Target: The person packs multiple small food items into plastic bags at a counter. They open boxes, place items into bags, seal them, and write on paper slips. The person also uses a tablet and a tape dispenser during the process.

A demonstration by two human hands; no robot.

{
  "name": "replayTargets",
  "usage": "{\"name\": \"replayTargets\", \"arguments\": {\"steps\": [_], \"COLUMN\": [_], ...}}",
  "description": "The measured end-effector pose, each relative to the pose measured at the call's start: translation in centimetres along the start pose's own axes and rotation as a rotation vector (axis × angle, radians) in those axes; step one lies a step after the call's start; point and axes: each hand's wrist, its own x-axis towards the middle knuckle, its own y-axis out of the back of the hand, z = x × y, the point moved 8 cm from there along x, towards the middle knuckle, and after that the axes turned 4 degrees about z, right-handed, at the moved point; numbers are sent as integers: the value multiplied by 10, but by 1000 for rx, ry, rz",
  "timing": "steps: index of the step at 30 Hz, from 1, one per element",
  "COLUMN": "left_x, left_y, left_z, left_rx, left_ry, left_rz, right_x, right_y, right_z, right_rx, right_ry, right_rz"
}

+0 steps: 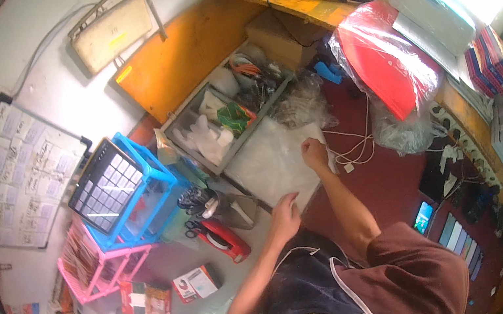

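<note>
A stack of clear, whitish plastic bags or sheets (267,162) lies on the work surface in front of me. My right hand (314,152) is closed over the right side of this plastic, its fingers curled in; whatever they may hold is hidden. Nearer to me, my left hand (285,216) sits by the near edge of the plastic, fingers bent and pressed together. I cannot make out anything in it. Left of that hand lies a red tape dispenser (229,241), beside a grey holder (238,210) with scissors and tools around it.
Beyond the plastic stands a grey divided crate (218,166) with gloves and bags. Blue (160,207) and pink (96,293) baskets stand left, with a tablet (107,186) leaning on the blue one. At right are a plastic-wrapped red object (382,62), a white cable (364,137) and a lit phone (423,218).
</note>
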Motion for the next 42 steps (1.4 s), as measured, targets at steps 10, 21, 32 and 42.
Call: {"name": "replayTargets", "arguments": {"steps": [10,21,32,42], "left_x": [51,-23,-146,-264], "left_y": [-87,134,230,325], "left_z": [-66,122,75,21], "left_rx": [-379,-1520,-1132,-525], "left_ry": [195,101,168,391], "left_rz": [-333,-286,315,594], "right_x": [-176,-140,-176,-459], "right_y": [194,166,81,20], "right_z": [-112,-106,-208,-323], "right_rx": [1242,1016,595,273], "right_ry": [132,20,290,986], "right_rz": [-157,102,-41,-891]}}
